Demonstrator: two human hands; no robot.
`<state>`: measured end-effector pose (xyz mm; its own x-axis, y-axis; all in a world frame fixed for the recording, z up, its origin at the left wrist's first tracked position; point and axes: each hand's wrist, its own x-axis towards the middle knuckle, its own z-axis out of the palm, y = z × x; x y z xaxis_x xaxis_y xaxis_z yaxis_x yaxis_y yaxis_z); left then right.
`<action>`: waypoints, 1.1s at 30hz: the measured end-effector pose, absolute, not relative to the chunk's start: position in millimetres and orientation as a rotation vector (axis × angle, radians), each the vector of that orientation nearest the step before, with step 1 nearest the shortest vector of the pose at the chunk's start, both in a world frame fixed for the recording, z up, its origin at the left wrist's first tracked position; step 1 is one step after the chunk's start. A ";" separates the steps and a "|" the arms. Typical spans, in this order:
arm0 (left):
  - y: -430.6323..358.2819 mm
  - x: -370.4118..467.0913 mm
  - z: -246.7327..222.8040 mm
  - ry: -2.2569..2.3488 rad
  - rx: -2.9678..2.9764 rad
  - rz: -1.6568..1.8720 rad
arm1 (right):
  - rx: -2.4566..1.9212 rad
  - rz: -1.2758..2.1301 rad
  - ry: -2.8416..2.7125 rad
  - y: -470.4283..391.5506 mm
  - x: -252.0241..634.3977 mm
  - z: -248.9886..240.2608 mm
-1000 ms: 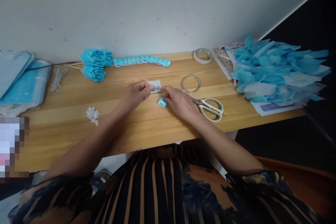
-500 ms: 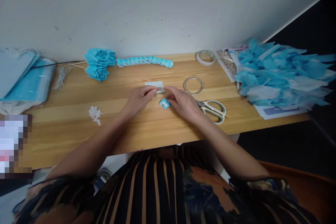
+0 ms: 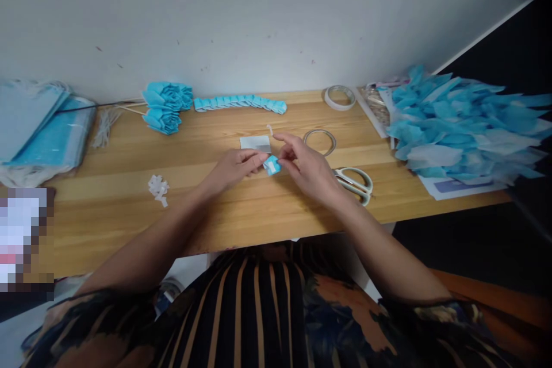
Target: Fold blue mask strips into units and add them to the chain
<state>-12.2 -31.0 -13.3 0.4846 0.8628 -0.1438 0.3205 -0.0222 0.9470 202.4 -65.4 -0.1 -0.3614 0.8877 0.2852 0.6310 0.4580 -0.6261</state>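
A small folded blue piece with a white patch lies between my two hands at the middle of the table. My left hand pinches its left edge between thumb and fingers. My right hand is at its right side, thumb near the piece, with a small white strip at the raised index fingertip. Just behind my left hand is a pale rectangular card. Scissors lie beside my right wrist, their blades hidden beneath it.
Behind are a pleated blue strip, blue paper flowers and tape rolls. White scraps and blue packets are left; a blue petal pile is right.
My left hand has moved right and down from the card to the blue piece. My right hand has lifted its index finger, and a white strip now shows at its tip.
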 end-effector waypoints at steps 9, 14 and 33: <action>-31.9 -10.6 -11.6 1.092 1.446 0.589 | -1.254 0.627 -1.911 -68.8 198.1 7.4; -30.0 -10.2 -12.1 1.110 1.390 0.638 | -1.323 0.817 -1.610 -72.5 198.3 12.3; -31.7 -10.1 -6.7 1.081 1.417 0.637 | -1.421 0.634 -2.098 -73.1 192.8 20.6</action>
